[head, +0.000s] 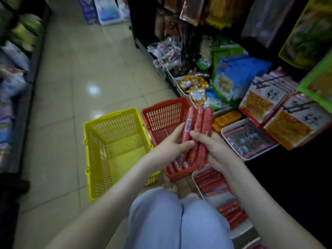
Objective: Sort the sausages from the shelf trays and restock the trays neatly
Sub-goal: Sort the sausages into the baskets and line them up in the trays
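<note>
I hold a bundle of three long red sausages (199, 123) upright above the red basket (162, 112). My left hand (170, 142) grips the leftmost sausage from the left. My right hand (213, 146) wraps round the other two from the right, thumb across their front. More red sausages (179, 163) lie in the bottom of the red basket. A white shelf tray (195, 178) at the lower right holds several red sausages (212, 182) in rows. A yellow basket (115, 151) stands on the floor left of the red one, with nothing in it.
Low shelves on the right carry snack packets (231, 78), orange packs (280, 112) and a white tray of dark packets (249, 139). My knees in light blue trousers (179, 221) fill the bottom centre. Tiled aisle floor (80, 72) stretches ahead; another shelf runs along the left (16, 78).
</note>
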### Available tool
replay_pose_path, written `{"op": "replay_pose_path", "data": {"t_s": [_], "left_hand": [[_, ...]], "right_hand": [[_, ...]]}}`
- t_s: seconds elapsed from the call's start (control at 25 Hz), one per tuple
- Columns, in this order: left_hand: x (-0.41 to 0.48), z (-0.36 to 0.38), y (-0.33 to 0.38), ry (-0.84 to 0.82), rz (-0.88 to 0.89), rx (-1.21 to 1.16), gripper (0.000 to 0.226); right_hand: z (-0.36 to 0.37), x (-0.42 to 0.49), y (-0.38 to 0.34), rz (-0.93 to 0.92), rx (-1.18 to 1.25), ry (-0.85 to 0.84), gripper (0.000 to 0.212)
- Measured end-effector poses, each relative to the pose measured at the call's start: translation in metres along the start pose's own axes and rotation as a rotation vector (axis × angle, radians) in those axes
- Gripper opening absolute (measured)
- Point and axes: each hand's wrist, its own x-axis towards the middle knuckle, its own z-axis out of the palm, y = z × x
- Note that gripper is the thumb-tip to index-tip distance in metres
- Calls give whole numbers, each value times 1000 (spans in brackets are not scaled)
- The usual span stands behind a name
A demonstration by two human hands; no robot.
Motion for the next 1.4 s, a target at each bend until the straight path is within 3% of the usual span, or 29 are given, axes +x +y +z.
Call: {"op": "replay_pose_path", "data": {"t_s": [0.28, 0.52, 0.68, 0.76, 0.88, 1.2, 1.4], "left_hand": [[-26, -70, -2, 37, -6, -238, 50], [-30, -146, -36, 207, -83, -231, 61], [-24, -205, -83, 400, -239, -285, 65], [-20, -228, -110, 524, -320, -350, 67], [-6, -248, -148, 618, -403, -411, 52], [68, -242, -207, 618, -541, -458, 24], [69, -253, -234, 681, -552, -363, 32]], "right_hand": [[53, 29, 11, 135, -114, -186, 30], [99, 99, 63, 268, -203, -278, 32], [113, 154, 116, 367, -259, -163, 12], [109, 177, 140, 425, -334, -99, 18], [88, 204, 160, 487, -404, -96, 26], [2, 245, 169, 379, -247, 71, 22], [-27, 255, 200, 392, -185, 176, 26]]}}
